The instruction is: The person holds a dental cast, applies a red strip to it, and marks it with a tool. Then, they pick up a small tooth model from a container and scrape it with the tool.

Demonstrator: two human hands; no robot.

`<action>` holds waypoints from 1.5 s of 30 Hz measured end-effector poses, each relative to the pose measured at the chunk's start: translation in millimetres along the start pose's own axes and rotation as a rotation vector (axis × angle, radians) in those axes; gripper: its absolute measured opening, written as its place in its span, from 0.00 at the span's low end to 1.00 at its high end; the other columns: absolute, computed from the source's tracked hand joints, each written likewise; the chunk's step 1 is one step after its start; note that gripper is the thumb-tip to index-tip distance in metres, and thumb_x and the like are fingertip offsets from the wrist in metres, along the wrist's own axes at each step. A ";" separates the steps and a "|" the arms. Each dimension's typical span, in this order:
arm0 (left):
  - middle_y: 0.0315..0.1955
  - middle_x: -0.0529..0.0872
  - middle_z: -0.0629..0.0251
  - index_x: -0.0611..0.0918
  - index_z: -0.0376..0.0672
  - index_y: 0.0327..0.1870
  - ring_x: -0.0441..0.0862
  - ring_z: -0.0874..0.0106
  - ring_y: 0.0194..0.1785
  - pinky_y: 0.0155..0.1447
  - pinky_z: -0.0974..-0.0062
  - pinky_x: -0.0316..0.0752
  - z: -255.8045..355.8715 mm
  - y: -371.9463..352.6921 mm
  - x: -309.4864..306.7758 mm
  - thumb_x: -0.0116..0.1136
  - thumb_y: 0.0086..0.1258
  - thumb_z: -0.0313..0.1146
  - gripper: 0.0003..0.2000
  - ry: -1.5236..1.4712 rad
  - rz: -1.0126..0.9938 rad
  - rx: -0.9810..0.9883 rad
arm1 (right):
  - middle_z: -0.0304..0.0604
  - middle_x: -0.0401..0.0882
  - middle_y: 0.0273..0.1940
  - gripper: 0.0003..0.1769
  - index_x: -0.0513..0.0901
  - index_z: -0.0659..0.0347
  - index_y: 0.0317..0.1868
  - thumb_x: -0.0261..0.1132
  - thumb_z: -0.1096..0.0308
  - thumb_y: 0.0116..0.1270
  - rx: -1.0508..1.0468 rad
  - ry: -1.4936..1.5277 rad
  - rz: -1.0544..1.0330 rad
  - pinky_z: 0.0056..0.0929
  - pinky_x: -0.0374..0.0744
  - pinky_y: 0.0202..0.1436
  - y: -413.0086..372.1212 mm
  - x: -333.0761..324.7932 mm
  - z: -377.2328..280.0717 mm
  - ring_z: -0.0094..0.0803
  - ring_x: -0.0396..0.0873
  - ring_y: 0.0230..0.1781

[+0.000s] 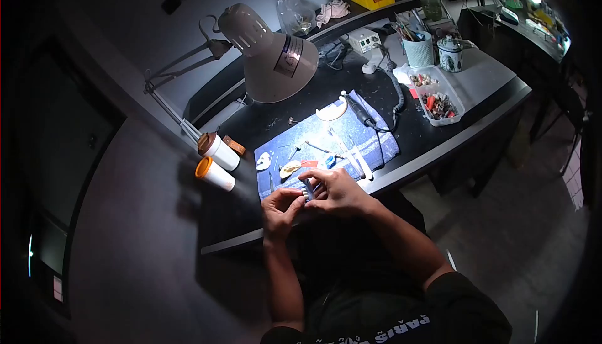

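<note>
Both hands meet at the near edge of the dark surface (439,140), over the front hem of a blue towel (382,146). A small pale blue piece (308,188) stands up between them. The right hand (338,192) has its fingers (323,184) curled shut on it from the right and above. The left hand (281,209) pinches its lower end from the left, fingers bent close. What the piece is cannot be told at this size. Beyond it on the towel lie slim hand tools (351,153) and a dark handpiece (360,111). A desk lamp (276,62) hangs above, and two orange-capped white jars (219,151) stand to the left.
</note>
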State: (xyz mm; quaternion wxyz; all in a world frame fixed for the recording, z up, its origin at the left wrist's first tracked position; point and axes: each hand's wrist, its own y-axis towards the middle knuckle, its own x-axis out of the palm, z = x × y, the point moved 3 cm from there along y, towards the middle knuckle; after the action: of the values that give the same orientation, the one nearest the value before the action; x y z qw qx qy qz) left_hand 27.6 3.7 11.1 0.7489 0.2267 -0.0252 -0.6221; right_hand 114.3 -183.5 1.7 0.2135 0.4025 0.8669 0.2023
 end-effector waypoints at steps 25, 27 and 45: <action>0.41 0.92 0.65 0.88 0.34 0.50 0.89 0.78 0.46 0.55 0.78 0.82 1.3 -0.7 0.4 0.73 0.73 0.21 0.08 -0.055 0.015 -0.006 | 0.49 0.92 0.39 0.29 0.86 0.64 0.61 0.85 0.66 0.61 -0.007 -0.018 0.021 0.30 0.92 0.46 -0.1 -2.6 -5.9 0.33 0.95 0.38; 0.41 0.92 0.65 0.88 0.34 0.50 0.89 0.78 0.45 0.55 0.78 0.82 1.2 -1.6 0.7 0.73 0.73 0.21 0.08 -0.059 0.016 -0.014 | 0.48 0.92 0.38 0.29 0.87 0.64 0.61 0.85 0.66 0.61 -0.015 -0.032 0.016 0.30 0.92 0.46 -0.6 -2.2 -6.2 0.33 0.95 0.38; 0.40 0.92 0.64 0.88 0.34 0.48 0.89 0.78 0.45 0.55 0.78 0.82 -3.5 -0.7 -0.7 0.73 0.72 0.20 0.08 -0.116 0.020 -0.026 | 0.40 0.87 0.37 0.30 0.87 0.65 0.62 0.86 0.74 0.59 0.013 0.009 -0.011 0.23 0.89 0.43 -2.4 -2.6 -9.9 0.21 0.88 0.36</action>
State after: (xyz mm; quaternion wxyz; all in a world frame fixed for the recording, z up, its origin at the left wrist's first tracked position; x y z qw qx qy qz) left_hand 27.9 5.3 7.9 0.7554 0.1803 -0.0627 -0.6269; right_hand 109.0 -188.8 9.1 0.2081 0.3984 0.8712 0.1973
